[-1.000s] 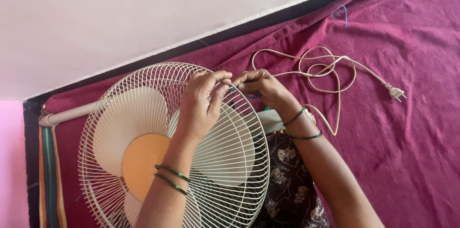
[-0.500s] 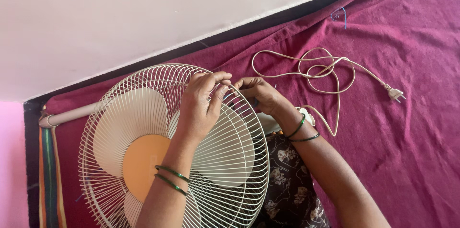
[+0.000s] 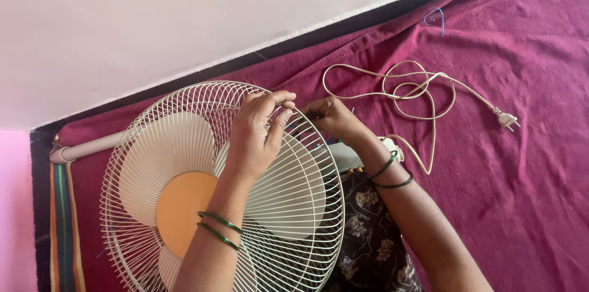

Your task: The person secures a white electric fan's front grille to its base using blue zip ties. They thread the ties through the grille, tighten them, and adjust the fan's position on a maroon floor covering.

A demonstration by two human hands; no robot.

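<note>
while left hand point(image 3: 254, 135) pinches fan guard point(image 3: 184, 114), right hand point(image 3: 334, 119) touches rim.

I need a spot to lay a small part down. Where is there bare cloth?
Bare maroon cloth lies right of the right hand, below the plug. Crowded: the tangled cord, and the fan guard rim where the left hand grips.

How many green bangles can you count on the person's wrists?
4: two bangles on the left wrist, two bangles on the right wrist. Others may be hidden behind the arms.
</note>
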